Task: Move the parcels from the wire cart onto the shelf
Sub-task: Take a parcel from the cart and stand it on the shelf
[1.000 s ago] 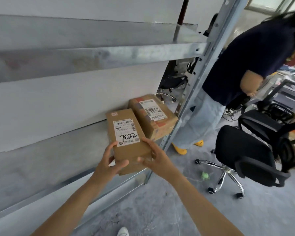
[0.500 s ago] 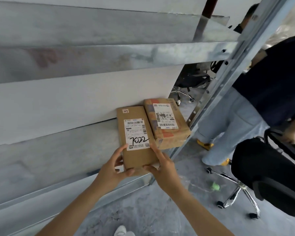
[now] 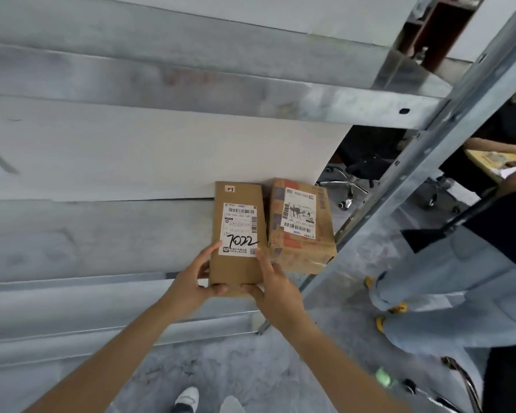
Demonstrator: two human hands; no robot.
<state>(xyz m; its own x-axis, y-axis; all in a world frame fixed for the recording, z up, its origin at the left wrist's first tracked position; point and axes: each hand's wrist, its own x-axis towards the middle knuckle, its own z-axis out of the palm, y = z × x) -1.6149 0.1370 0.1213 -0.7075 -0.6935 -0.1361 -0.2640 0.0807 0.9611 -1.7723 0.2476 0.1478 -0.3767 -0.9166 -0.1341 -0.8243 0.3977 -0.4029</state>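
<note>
A narrow brown parcel point(image 3: 236, 204) with a white label marked 7022 lies flat on the metal shelf point(image 3: 87, 234), its far end against the white back wall. My left hand point(image 3: 191, 284) grips its near left corner and my right hand point(image 3: 274, 290) grips its near right corner. A second, taped brown parcel point(image 3: 304, 251) lies on the shelf touching the first on its right, beside the shelf's upright post. The wire cart is out of view.
A higher shelf board point(image 3: 191, 84) overhangs the working shelf. The slanted metal upright point(image 3: 429, 150) bounds the shelf on the right. Another person point(image 3: 459, 278) in light trousers stands close at the right. Office chairs point(image 3: 358, 171) stand behind the rack.
The 7022 parcel has slid further back along the shelf until it lies alongside the taped parcel. Both hands moved forward with it. The view has turned left.
</note>
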